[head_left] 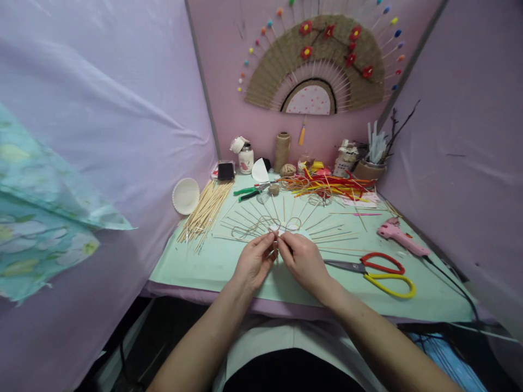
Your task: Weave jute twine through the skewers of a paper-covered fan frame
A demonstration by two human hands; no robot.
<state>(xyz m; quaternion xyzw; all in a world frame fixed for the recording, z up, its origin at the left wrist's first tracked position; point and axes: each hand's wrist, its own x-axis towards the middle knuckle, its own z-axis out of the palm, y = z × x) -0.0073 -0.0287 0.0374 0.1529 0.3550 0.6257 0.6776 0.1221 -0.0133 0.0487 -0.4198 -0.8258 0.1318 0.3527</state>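
My left hand (256,260) and my right hand (302,258) meet fingertip to fingertip over the near middle of the table. Both are closed in a pinch on thin brown twine (249,228), whose loose loops spread across the work beyond them. Much of the pinched part is hidden by my fingers. Just past the fingertips, thin wooden sticks (335,237) fan out in a half circle from a small white base, which my hands partly cover. To the right of my right hand lie scissors (355,267) with one red and one yellow handle.
Loose sticks (208,209) lie in a pile at left, beside a white dish (186,196). Green-handled pliers (247,191), a twine spool (282,152) and red and yellow pipe cleaners (339,185) sit at the back. A pink glue gun (402,239) trails its cord at right.
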